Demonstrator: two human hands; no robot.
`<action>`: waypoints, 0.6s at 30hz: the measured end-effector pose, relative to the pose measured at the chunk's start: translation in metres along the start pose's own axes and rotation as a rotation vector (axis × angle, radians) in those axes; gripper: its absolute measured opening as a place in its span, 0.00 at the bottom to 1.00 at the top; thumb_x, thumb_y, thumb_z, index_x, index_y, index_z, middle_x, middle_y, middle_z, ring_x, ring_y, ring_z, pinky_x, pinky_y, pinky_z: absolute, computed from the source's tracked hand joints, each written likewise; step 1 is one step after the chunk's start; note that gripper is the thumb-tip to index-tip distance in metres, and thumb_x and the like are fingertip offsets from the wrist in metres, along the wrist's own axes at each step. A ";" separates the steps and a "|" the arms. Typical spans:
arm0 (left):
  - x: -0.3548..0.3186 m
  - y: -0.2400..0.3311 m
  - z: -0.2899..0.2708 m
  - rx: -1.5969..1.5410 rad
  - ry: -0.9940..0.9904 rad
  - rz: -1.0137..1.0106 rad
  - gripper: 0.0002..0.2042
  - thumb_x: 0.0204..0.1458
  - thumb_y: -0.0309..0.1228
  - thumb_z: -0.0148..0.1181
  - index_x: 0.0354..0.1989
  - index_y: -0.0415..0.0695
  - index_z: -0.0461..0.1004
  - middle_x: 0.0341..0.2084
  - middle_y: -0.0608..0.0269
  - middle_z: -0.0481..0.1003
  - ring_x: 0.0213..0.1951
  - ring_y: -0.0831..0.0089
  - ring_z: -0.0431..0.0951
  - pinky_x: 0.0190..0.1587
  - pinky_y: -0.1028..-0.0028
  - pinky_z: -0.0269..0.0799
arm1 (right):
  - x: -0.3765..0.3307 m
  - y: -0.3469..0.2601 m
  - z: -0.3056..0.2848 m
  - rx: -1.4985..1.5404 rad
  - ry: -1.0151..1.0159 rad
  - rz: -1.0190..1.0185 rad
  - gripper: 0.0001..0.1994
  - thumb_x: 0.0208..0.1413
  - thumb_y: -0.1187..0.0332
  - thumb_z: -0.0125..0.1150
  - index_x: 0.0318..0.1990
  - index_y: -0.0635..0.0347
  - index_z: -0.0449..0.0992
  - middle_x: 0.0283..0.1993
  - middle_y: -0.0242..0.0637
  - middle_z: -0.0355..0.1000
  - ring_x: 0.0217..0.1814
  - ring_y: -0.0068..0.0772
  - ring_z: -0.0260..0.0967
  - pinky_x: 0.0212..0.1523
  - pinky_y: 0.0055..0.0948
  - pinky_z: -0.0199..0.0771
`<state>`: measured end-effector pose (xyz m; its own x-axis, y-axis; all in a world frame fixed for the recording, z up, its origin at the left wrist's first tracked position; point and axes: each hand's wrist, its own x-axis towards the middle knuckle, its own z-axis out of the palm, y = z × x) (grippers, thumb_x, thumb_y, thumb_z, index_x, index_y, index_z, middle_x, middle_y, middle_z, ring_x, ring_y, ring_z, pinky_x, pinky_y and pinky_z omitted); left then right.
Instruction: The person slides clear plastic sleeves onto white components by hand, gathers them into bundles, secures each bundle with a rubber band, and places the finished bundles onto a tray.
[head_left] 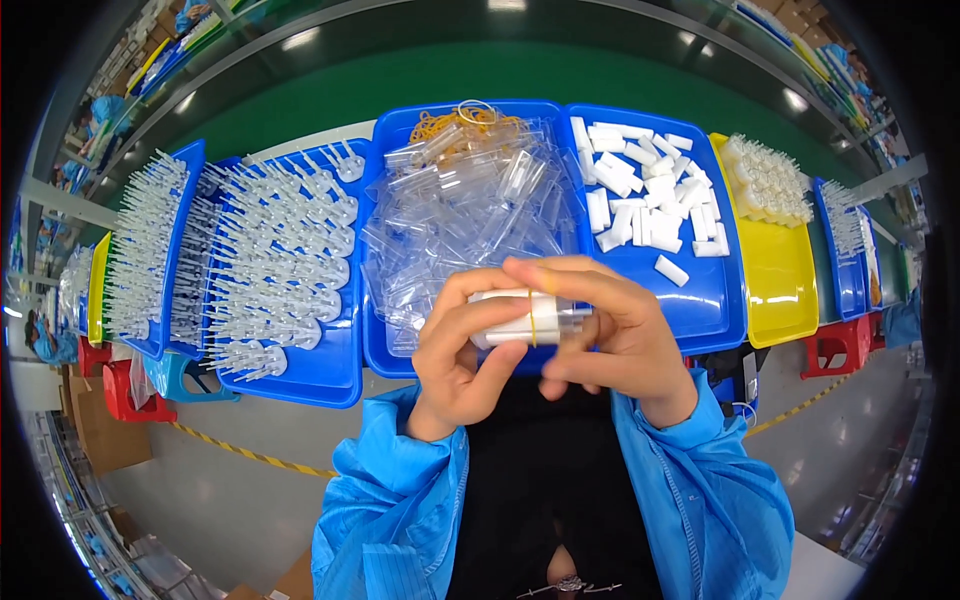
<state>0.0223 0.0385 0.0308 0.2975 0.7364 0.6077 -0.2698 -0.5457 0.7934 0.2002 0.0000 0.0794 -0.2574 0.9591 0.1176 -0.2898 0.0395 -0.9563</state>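
Just in front of my chest I hold a bundle of white cylinders (508,325), with clear plastic showing at its right end. A thin yellow rubber band (533,318) runs around its middle. My left hand (462,350) is closed around the left part, thumb below and fingers above. The fingers of my right hand (630,325) curl over the top and right end, close to the band; its lower fingertips are slightly blurred. Behind the bundle, a blue tray (374,335) carries a heap of clear plastic sleeves (470,210) and orange rubber bands (450,125).
On the right, a blue tray (705,300) holds loose white cylinders (655,190). Beyond it a yellow tray (780,290) bears pale clustered parts (768,180). To the left, blue trays (330,380) carry rows of translucent stemmed pieces (280,260). Red stools (835,350) stand below.
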 end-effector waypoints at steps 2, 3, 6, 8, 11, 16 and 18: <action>-0.003 0.000 0.003 -0.006 0.014 -0.010 0.12 0.53 0.25 0.60 0.45 0.34 0.74 0.47 0.43 0.70 0.47 0.61 0.73 0.49 0.68 0.69 | 0.002 0.012 0.002 -0.595 0.083 -0.255 0.28 0.44 0.80 0.68 0.57 0.58 0.71 0.55 0.42 0.65 0.43 0.29 0.76 0.30 0.18 0.79; -0.003 -0.002 0.002 -0.006 0.034 -0.012 0.12 0.53 0.25 0.60 0.45 0.34 0.74 0.47 0.43 0.70 0.47 0.61 0.73 0.49 0.68 0.69 | 0.002 0.015 0.002 -0.596 0.083 -0.255 0.28 0.44 0.80 0.68 0.57 0.58 0.71 0.55 0.42 0.65 0.43 0.29 0.76 0.30 0.18 0.79; -0.008 -0.007 0.013 -0.275 0.144 -0.077 0.16 0.56 0.32 0.59 0.48 0.34 0.70 0.48 0.42 0.70 0.45 0.61 0.74 0.44 0.70 0.73 | -0.004 0.026 0.011 -0.114 0.208 -0.242 0.26 0.45 0.80 0.68 0.55 0.65 0.69 0.55 0.43 0.65 0.48 0.33 0.74 0.33 0.18 0.77; -0.009 -0.003 0.011 -0.516 0.258 -0.214 0.20 0.60 0.41 0.55 0.50 0.37 0.65 0.47 0.44 0.71 0.44 0.64 0.76 0.37 0.75 0.76 | -0.008 0.028 0.007 0.056 0.189 -0.131 0.27 0.45 0.79 0.69 0.55 0.66 0.68 0.57 0.44 0.64 0.47 0.34 0.75 0.32 0.17 0.76; -0.011 -0.008 -0.006 -1.144 0.195 -0.369 0.21 0.61 0.46 0.50 0.55 0.44 0.62 0.48 0.45 0.69 0.46 0.65 0.75 0.48 0.68 0.73 | -0.010 0.031 -0.011 -0.228 0.072 -0.235 0.34 0.41 0.74 0.74 0.58 0.64 0.66 0.60 0.43 0.63 0.51 0.35 0.72 0.37 0.21 0.75; -0.008 0.003 0.022 -0.945 0.115 -0.677 0.26 0.63 0.43 0.47 0.61 0.35 0.58 0.48 0.53 0.72 0.46 0.69 0.76 0.46 0.75 0.73 | 0.010 0.024 0.008 -0.569 0.253 -0.433 0.30 0.31 0.63 0.79 0.47 0.56 0.77 0.47 0.37 0.71 0.49 0.34 0.67 0.44 0.29 0.68; -0.008 -0.006 0.017 -1.012 0.051 -0.719 0.25 0.64 0.43 0.45 0.61 0.35 0.57 0.48 0.53 0.71 0.47 0.69 0.75 0.46 0.75 0.73 | 0.007 0.026 0.004 -0.697 0.234 -0.415 0.27 0.31 0.60 0.81 0.43 0.58 0.78 0.44 0.38 0.69 0.46 0.32 0.68 0.45 0.27 0.68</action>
<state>0.0375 0.0290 0.0214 0.6407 0.7673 0.0266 -0.6517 0.5251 0.5473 0.1875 0.0067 0.0568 -0.0362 0.8591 0.5106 0.3360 0.4916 -0.8034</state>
